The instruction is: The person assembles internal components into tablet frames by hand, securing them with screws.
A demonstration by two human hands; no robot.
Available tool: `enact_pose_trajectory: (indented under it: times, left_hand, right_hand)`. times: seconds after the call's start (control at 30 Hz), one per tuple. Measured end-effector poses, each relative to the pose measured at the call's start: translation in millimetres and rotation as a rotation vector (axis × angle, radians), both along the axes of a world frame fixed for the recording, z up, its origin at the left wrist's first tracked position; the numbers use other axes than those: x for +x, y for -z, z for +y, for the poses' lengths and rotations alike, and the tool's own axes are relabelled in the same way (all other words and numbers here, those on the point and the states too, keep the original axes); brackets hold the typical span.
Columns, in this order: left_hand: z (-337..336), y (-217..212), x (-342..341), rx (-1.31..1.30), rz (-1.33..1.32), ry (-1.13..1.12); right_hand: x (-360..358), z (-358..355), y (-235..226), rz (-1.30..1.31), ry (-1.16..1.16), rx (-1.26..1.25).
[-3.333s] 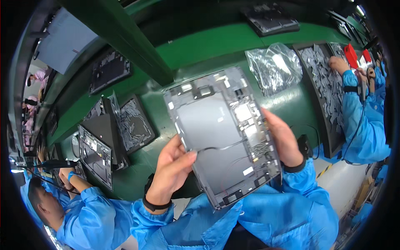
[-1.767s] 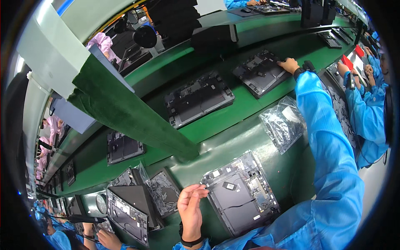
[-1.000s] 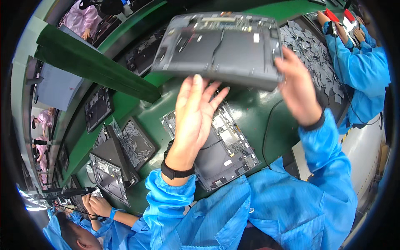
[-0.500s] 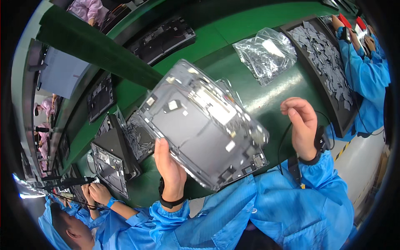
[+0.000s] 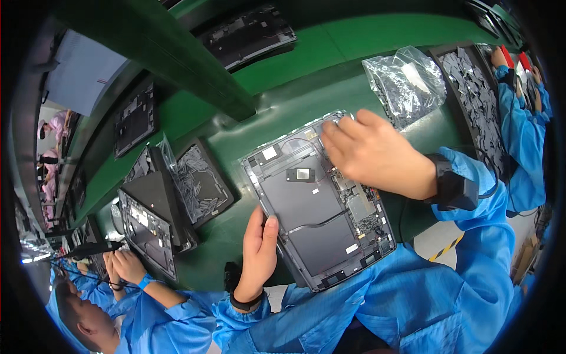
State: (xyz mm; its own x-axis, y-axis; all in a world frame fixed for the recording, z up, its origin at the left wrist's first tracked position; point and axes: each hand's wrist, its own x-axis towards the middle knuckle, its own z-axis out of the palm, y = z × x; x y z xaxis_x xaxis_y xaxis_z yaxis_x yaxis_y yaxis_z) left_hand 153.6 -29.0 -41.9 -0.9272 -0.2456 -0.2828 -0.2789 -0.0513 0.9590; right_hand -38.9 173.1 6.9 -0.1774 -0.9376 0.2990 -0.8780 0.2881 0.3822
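Note:
An opened tablet chassis (image 5: 298,200) lies tilted in front of me, its inner side up. Dark flat battery panels fill its left part, and a circuit board (image 5: 361,209) runs along the right. On the panels rests a small black module with a pale square (image 5: 302,174). My left hand (image 5: 258,251) grips the chassis by its left edge, thumb on top. Over the far right corner, my right hand (image 5: 368,150) has its fingers bent and pressed together. Whatever those fingertips hold, if anything, is hidden beneath them.
A clear plastic bag (image 5: 407,79) of grey parts lies beyond, beside a dark tray (image 5: 439,56) of grey pieces. At left stand another tray (image 5: 227,192) and a second opened chassis (image 5: 147,227), near a co-worker's hands (image 5: 127,268). A green post (image 5: 194,59) rises ahead.
The chassis has come down and turned so that it lies steadier. My right hand has moved left from beside it onto its far right corner, and its fingers have closed.

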Motion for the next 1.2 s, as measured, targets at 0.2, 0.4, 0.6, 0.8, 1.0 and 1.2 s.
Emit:
enact_pose_trajectory:
  times: [0.2, 0.4, 0.6, 0.8, 1.0, 1.2]
  left_hand:
    - [-25.1, -8.2, -13.7, -0.629, 0.091, 0.028]
    - [-83.7, 4.1, -37.7, -1.302, 0.144, -0.167]
    - [-94.3, 15.1, -39.3, -1.241, 0.055, -0.187]
    - [-89.4, 6.7, -33.2, -1.172, 0.049, -0.258]
    - [-91.4, 4.6, -22.1, -1.240, 0.032, -0.205]
    - [-99.6, 1.4, -20.4, -1.152, -0.036, -0.148]
  right_hand:
    - [18.3, 6.8, -2.1, -0.058, -0.067, -0.126]
    - [55.6, 45.0, 11.5, -0.254, -0.100, -0.173]
    - [5.3, 62.4, 21.7, -0.354, 0.018, -0.392]
    - [-73.2, 78.8, 49.1, -0.355, 0.369, -0.427]
    - [-82.1, 75.1, 64.1, -0.375, 0.483, -0.252]
    - [-81.8, 64.9, 57.2, -0.379, 0.408, -0.431]
